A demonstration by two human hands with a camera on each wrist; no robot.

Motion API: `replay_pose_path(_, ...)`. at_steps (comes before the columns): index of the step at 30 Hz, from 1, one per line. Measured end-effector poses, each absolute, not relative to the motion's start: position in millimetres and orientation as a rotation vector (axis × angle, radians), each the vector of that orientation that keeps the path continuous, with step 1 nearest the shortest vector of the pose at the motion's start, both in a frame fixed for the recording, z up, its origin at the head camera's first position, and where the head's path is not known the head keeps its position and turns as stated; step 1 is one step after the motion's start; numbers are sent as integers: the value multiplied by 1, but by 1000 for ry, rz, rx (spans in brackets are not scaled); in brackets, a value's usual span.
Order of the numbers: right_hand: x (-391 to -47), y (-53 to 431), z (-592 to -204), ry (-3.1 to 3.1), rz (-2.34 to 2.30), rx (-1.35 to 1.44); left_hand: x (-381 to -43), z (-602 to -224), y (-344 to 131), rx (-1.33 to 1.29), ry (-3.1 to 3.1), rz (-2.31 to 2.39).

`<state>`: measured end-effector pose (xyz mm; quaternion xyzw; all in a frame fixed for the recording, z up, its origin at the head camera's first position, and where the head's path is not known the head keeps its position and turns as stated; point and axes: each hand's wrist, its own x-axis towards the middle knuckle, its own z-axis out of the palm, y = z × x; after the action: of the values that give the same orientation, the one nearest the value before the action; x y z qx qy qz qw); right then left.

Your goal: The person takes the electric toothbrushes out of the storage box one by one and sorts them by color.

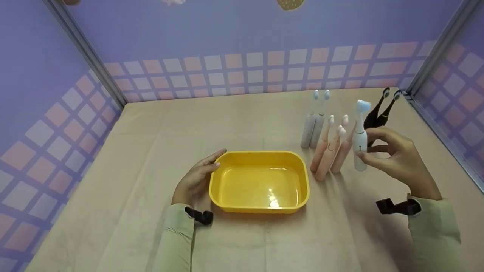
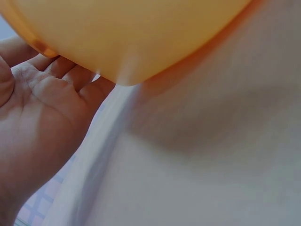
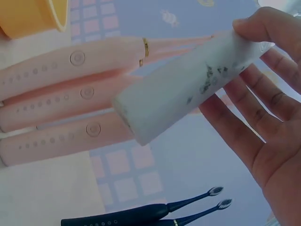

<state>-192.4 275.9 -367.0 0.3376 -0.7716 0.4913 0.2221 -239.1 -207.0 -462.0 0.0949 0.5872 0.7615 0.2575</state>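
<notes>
Beside the pink toothbrushes (image 1: 328, 151), the right hand (image 1: 397, 158) pinches a white toothbrush (image 1: 360, 136) while the relaxed left hand (image 1: 194, 177) touches the yellow tub (image 1: 227, 166).

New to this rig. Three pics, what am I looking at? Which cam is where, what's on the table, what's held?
No machine here: a person works with two bare hands. The wide picture comes from a head camera looking down; the other two come from cameras strapped to each wrist.

On the beige table stands a yellow tub. Right of it stand grey toothbrushes, pink toothbrushes and black toothbrushes.

The left hand rests open against the tub's left side. The right hand pinches a white electric toothbrush in a fingertip grip, lifted off the table; its wrist view shows this close up.
</notes>
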Motion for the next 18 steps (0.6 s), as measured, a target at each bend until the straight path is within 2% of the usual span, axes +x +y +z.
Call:
replay_pose_path(10,-199,287,-372,-2086,1398,626,-239,-462,-207,262,1600,2058)
replay_pose_path(18,-212,296,-382,-1999,1490,510,-239,-463,-207,234,1566,2077)
